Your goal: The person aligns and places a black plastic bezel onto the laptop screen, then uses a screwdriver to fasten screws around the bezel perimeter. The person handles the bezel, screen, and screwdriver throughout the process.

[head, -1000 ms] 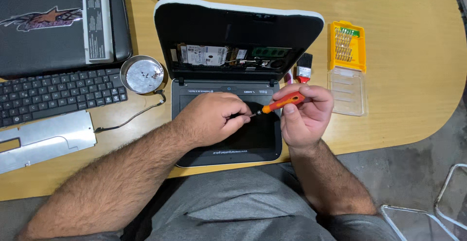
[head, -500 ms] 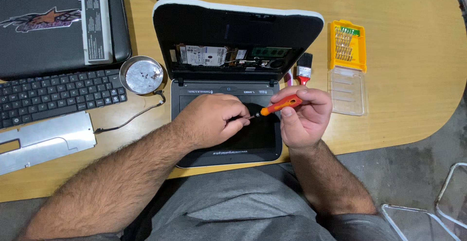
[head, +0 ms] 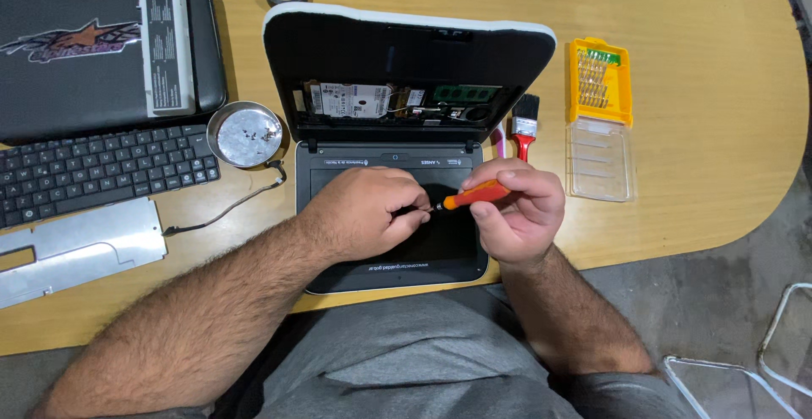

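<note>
Wooden desk [head: 694,241]: right hand [head: 518,216] pinches a screwdriver [head: 474,197], left hand [head: 364,216] pinches its tip (over the laptop [head: 397,144]); a slip could scratch the screen.

We are seeing bright, even overhead light; soft shadows are falling under our left hand [head: 364,214] and right hand [head: 516,216]; edges are bending slightly, focus staying sharp.
</note>
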